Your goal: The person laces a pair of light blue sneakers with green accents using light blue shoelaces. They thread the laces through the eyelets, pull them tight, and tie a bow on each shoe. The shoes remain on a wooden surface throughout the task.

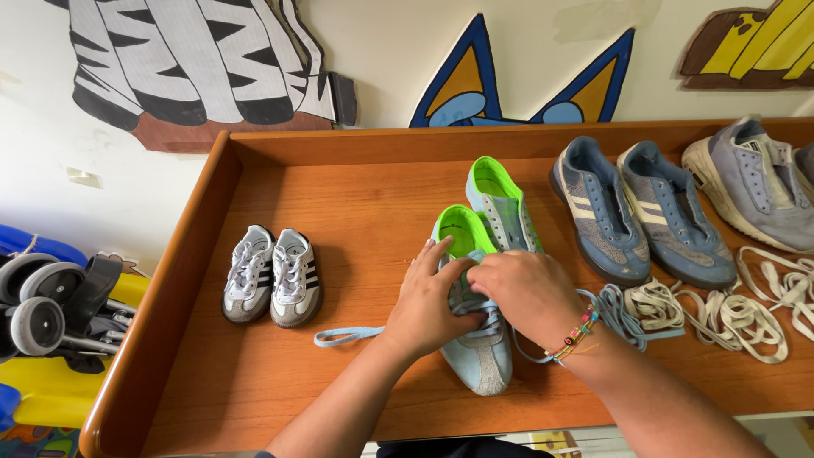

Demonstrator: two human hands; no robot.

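My left hand (424,307) and right hand (521,293) both rest on a light blue shoe (476,356) with a green lining, fingers curled around its lace (348,336), which trails off to the left. It sits near the front of the wooden tray (191,254). Its mate (502,203) lies just behind, small white shoes (271,276) to the left, blue shoes (640,212) and loose laces (729,314) to the right

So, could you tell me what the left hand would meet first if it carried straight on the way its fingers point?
Probably the right hand, which it nearly touches over the light blue shoe; the left hand points up and right across it.
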